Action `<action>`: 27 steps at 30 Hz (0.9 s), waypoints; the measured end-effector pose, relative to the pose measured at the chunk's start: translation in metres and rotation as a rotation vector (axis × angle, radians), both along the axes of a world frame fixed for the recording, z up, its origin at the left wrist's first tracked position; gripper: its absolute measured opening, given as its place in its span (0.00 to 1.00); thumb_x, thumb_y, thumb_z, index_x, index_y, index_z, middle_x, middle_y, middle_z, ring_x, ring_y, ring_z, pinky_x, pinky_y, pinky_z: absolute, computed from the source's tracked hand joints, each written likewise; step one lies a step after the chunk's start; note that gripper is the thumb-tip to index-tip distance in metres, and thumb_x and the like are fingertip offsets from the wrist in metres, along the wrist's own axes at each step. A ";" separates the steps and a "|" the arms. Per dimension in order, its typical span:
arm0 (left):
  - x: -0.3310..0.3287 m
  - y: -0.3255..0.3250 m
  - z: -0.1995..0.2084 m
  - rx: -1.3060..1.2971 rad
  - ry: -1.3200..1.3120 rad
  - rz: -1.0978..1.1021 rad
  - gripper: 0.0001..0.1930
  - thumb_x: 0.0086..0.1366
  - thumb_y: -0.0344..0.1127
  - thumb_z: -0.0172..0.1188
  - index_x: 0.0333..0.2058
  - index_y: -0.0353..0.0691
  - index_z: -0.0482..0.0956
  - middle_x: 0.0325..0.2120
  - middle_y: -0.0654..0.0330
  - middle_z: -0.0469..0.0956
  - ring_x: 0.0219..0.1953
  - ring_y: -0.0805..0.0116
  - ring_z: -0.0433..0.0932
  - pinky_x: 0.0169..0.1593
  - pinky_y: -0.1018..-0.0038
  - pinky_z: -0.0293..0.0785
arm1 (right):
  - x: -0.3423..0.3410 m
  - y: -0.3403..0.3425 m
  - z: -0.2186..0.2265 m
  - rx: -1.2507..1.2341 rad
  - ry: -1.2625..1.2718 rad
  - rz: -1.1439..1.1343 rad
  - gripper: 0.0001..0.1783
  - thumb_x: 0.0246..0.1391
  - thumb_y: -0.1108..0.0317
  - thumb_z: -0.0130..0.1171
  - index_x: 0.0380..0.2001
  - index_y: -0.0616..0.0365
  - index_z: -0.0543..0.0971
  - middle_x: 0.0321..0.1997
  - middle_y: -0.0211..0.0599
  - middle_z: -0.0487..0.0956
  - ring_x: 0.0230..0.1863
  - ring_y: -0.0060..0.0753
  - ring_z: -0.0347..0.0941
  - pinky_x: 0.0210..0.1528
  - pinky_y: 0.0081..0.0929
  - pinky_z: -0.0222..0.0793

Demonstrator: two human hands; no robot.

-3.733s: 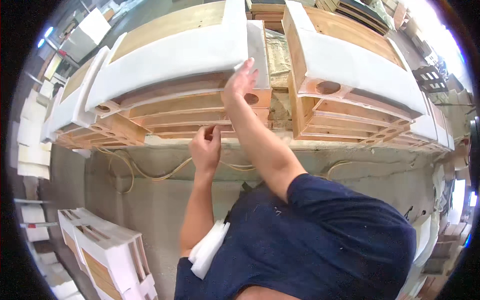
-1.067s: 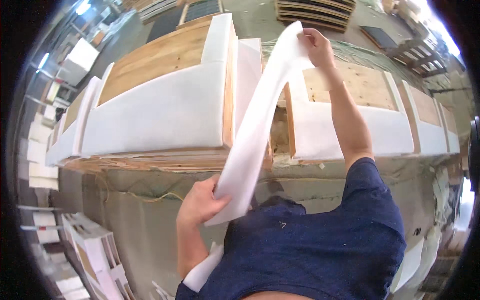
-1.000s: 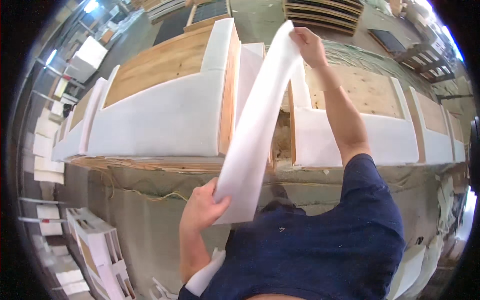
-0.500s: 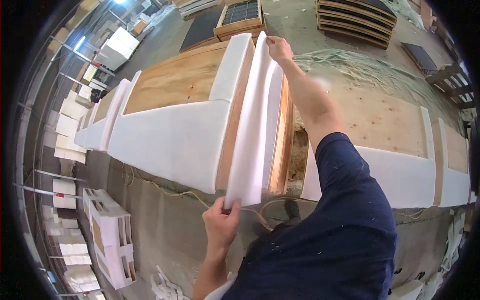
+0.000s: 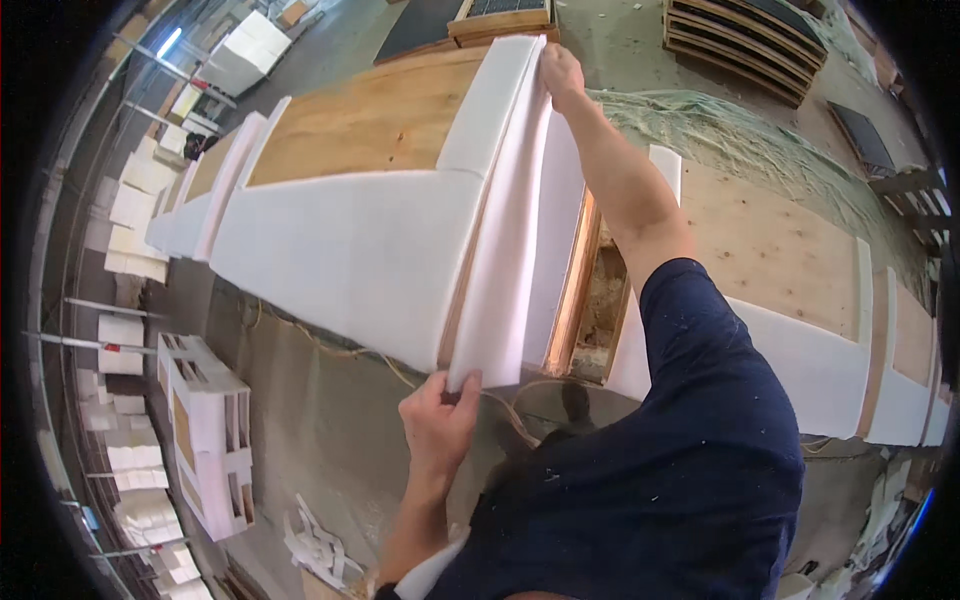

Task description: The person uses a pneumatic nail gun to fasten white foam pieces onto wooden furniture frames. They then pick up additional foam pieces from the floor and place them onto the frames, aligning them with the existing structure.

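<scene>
A long strip of white foam sheet is stretched between my two hands, with a loose fold running along it. My left hand pinches its near lower corner between thumb and fingers. At the far end, my right hand grips the strip's top beside the corner of a wooden frame. That frame has a bare plywood panel and a white foam covering on its near side and edge. The strip lies along the frame's right end, hiding most of the bare wood edge there.
Right of the gap stands another foam-edged plywood frame, with plastic sheeting behind it. Stacked panels are at the back. A foam-wrapped frame stands on the floor at left, near white scraps. A hose crosses the floor.
The strip's far end has come over to the frame's far corner, and the strip covers more of the wood edge. Both hands keep their hold. The view has shifted a little.
</scene>
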State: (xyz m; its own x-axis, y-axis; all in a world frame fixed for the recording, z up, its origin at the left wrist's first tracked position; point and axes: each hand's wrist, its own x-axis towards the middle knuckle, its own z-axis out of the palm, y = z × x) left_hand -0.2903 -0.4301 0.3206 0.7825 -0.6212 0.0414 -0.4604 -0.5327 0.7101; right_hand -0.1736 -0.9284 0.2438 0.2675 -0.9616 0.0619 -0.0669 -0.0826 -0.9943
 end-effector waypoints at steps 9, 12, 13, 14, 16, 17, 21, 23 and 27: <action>0.008 0.010 0.000 -0.147 -0.126 -0.154 0.13 0.58 0.35 0.64 0.23 0.31 0.75 0.13 0.54 0.72 0.15 0.69 0.70 0.22 0.73 0.66 | -0.005 0.106 -0.016 0.313 -0.391 0.262 0.44 0.57 0.35 0.34 0.69 0.48 0.42 0.69 0.49 0.56 0.63 0.53 0.60 0.56 0.59 0.61; 0.014 0.021 -0.002 -0.149 -0.131 -0.191 0.12 0.57 0.37 0.64 0.26 0.32 0.77 0.15 0.53 0.75 0.17 0.59 0.75 0.23 0.69 0.69 | -0.016 0.176 -0.017 0.341 -0.399 0.292 0.46 0.57 0.33 0.34 0.70 0.46 0.39 0.70 0.48 0.53 0.64 0.52 0.58 0.58 0.61 0.59; 0.019 0.022 -0.005 -0.148 -0.146 -0.221 0.12 0.57 0.37 0.64 0.25 0.33 0.77 0.15 0.54 0.75 0.17 0.59 0.75 0.23 0.69 0.69 | -0.028 0.199 -0.009 0.348 -0.382 0.271 0.46 0.57 0.34 0.34 0.70 0.48 0.39 0.70 0.49 0.52 0.65 0.52 0.58 0.59 0.58 0.59; 0.023 0.024 -0.006 -0.146 -0.167 -0.242 0.12 0.57 0.37 0.64 0.25 0.33 0.77 0.14 0.54 0.74 0.16 0.60 0.75 0.23 0.69 0.69 | -0.037 0.224 0.000 0.357 -0.368 0.259 0.46 0.58 0.35 0.35 0.70 0.50 0.38 0.70 0.50 0.52 0.65 0.51 0.57 0.60 0.54 0.59; 0.028 0.025 -0.012 -0.195 -0.187 -0.279 0.12 0.57 0.37 0.64 0.24 0.33 0.77 0.14 0.55 0.74 0.16 0.60 0.75 0.23 0.69 0.69 | -0.051 0.256 0.006 0.369 -0.353 0.237 0.47 0.59 0.38 0.36 0.69 0.58 0.38 0.69 0.55 0.51 0.65 0.51 0.57 0.62 0.45 0.58; 0.030 0.027 -0.014 -0.219 -0.196 -0.294 0.12 0.57 0.37 0.65 0.24 0.33 0.76 0.14 0.55 0.75 0.16 0.60 0.75 0.23 0.69 0.69 | -0.054 0.266 0.001 0.355 -0.344 0.241 0.44 0.59 0.37 0.34 0.68 0.55 0.40 0.67 0.53 0.53 0.63 0.50 0.59 0.61 0.46 0.61; 0.036 0.037 -0.008 -0.333 -0.179 -0.335 0.12 0.59 0.36 0.63 0.25 0.31 0.77 0.13 0.56 0.74 0.15 0.69 0.72 0.22 0.74 0.67 | -0.065 0.321 -0.010 0.329 -0.439 0.266 0.37 0.61 0.37 0.32 0.63 0.53 0.53 0.57 0.47 0.65 0.57 0.42 0.66 0.54 0.42 0.69; 0.043 0.046 -0.009 -0.387 -0.114 -0.331 0.11 0.59 0.36 0.63 0.26 0.32 0.78 0.15 0.54 0.76 0.17 0.61 0.76 0.23 0.70 0.70 | -0.076 0.362 0.002 0.383 -0.492 0.322 0.37 0.62 0.38 0.32 0.62 0.55 0.57 0.56 0.46 0.67 0.56 0.40 0.66 0.54 0.39 0.68; 0.054 0.075 -0.009 -0.403 -0.027 -0.335 0.12 0.60 0.37 0.63 0.31 0.30 0.80 0.19 0.51 0.79 0.21 0.63 0.80 0.26 0.73 0.73 | -0.103 0.443 0.044 0.425 -0.570 0.320 0.36 0.63 0.39 0.33 0.60 0.58 0.61 0.54 0.42 0.69 0.55 0.35 0.66 0.54 0.35 0.65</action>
